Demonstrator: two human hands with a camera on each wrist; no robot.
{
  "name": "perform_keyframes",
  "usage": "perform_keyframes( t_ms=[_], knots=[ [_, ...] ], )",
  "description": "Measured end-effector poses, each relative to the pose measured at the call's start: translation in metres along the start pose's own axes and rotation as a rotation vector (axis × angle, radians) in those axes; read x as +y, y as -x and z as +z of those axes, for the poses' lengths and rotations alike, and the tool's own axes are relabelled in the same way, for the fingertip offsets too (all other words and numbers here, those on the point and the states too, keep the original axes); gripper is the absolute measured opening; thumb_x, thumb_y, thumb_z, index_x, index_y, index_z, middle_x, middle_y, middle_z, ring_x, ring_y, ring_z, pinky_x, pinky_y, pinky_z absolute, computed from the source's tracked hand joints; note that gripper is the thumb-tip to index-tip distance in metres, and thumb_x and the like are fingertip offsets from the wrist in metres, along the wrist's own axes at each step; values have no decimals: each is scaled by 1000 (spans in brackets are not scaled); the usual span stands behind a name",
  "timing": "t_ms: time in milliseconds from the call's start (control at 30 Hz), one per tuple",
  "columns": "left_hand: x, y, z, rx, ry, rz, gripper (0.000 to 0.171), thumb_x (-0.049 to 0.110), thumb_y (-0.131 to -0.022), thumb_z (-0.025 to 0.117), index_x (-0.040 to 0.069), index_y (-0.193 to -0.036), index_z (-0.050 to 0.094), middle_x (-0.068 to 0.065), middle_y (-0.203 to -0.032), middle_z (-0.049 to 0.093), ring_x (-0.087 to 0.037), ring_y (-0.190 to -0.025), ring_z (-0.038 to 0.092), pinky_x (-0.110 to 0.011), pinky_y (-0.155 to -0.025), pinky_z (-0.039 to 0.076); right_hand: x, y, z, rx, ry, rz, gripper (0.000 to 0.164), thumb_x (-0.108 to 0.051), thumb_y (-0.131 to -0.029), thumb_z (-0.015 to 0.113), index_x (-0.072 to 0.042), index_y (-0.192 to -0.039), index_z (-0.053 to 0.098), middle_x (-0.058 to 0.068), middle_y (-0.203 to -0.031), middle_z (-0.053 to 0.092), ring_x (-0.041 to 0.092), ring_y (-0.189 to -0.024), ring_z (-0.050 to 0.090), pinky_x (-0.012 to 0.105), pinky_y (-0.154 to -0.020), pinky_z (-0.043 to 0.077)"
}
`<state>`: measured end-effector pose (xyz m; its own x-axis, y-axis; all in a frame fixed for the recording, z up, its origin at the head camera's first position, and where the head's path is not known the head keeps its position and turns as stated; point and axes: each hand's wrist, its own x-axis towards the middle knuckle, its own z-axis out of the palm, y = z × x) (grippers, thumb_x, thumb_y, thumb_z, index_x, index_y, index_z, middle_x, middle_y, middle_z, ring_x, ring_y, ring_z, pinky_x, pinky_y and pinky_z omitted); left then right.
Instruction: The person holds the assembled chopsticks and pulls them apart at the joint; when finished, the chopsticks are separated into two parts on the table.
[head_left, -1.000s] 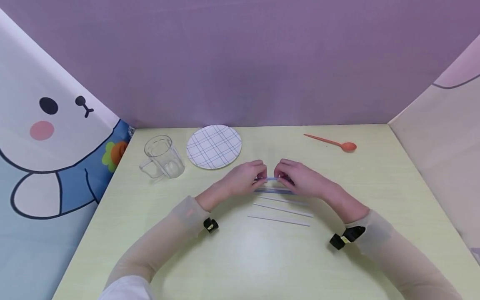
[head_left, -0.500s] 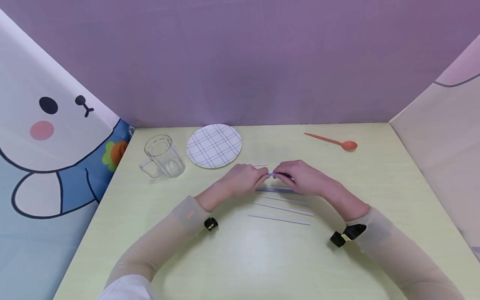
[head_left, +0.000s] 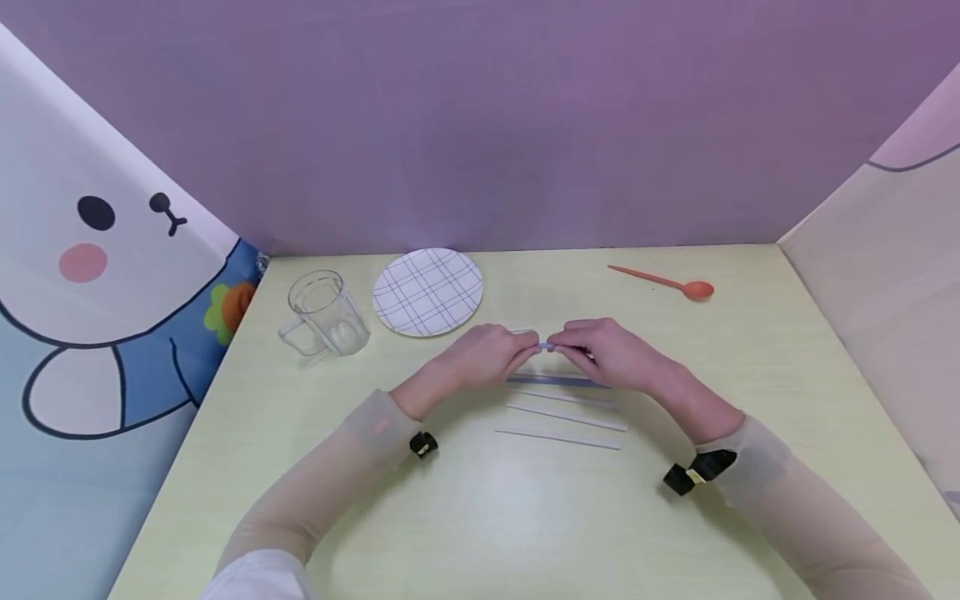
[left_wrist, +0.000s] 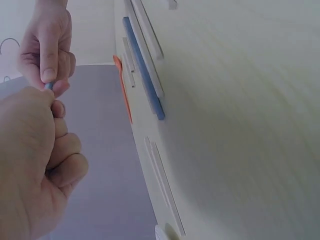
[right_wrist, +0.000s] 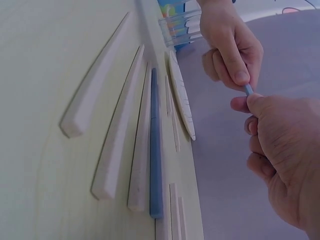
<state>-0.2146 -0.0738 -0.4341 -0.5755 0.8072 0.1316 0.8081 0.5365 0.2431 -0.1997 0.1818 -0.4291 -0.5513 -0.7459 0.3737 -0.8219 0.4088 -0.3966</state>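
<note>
My left hand [head_left: 487,357] and right hand [head_left: 609,353] pinch a thin blue stick [head_left: 545,346] from either side, fingertips almost meeting. Only a short length of it shows; the fingers hide the rest. In both wrist views, the held blue stick [left_wrist: 48,86] is above the table. Below my hands lies a second blue stick [right_wrist: 156,150], square-edged. Beside it, on the side nearer me, are several pale sticks [head_left: 566,417] in a loose row. More pale sticks [left_wrist: 165,185] lie on the far side, partly hidden by my hands in the head view.
On the yellowish table [head_left: 450,517], a clear glass mug [head_left: 330,314] stands at the back left. Next to it lies a white plate [head_left: 427,293] with crossing lines. An orange spoon [head_left: 697,290] rests at the back right. A purple wall [head_left: 525,125] rises behind the table.
Both hands have risen slightly in the head view with the blue stick, and their fingertips are closer together. A pale stick beyond the left hand has come into sight.
</note>
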Motion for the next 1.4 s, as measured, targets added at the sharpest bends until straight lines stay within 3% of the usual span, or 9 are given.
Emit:
perform_keyframes(
  t_ms=[233,367,567,733,867,1000,1200,1400],
  knots=[
    [3,4,-6,26,16,-21,25,27,-113,51,13,-93,59,7,-65,37,-11,-56,45,-28,-56,39,1,0,-2,13,-8,3,19,1,-97,72,-4,-114,79,3,-87,73,2,-67,50,24,-64,52],
    [-13,19,-13,47,12,-53,25,25,-112,53,13,-91,57,6,-64,37,-11,-56,45,-28,-57,41,14,14,-15,79,18,22,20,4,-96,70,-2,-113,80,8,-90,76,0,-65,46,23,-60,48],
    [-32,44,-19,91,-21,-121,28,23,-110,54,14,-83,52,6,-63,35,-14,-56,44,-29,-54,36,28,45,-40,144,90,115,22,8,-92,72,-3,-110,81,3,-86,72,-2,-64,43,16,-61,39],
    [-39,55,-6,42,-32,-157,24,20,-109,49,17,-89,62,4,-79,56,-14,-68,56,-30,-58,45,32,53,-34,92,77,177,20,6,-93,74,-5,-109,81,-2,-86,66,-3,-66,44,17,-61,41],
    [-40,56,4,-2,-29,-164,25,18,-107,50,15,-108,75,1,-99,60,-13,-81,60,-30,-67,52,34,55,-25,11,46,240,20,5,-95,72,-3,-111,81,-1,-94,62,-2,-67,44,20,-63,44],
    [-41,52,11,16,-22,-149,25,19,-108,57,12,-119,78,0,-99,58,-14,-86,58,-31,-76,52,34,54,-16,-73,36,282,22,4,-95,70,-2,-113,80,2,-98,63,3,-73,49,22,-67,47],
    [-42,45,13,29,12,-124,21,13,-104,68,10,-120,80,-1,-96,66,-17,-88,63,-34,-82,55,34,50,-6,-127,54,305,16,-3,-93,78,-8,-108,81,-2,-94,68,9,-79,54,26,-72,50],
    [-41,40,10,17,48,-201,16,7,-97,74,9,-112,80,-3,-98,77,-16,-88,71,-31,-81,60,35,46,-1,-135,60,327,13,-6,-90,82,-10,-102,78,-4,-90,70,8,-77,57,27,-72,52]
  ],
)
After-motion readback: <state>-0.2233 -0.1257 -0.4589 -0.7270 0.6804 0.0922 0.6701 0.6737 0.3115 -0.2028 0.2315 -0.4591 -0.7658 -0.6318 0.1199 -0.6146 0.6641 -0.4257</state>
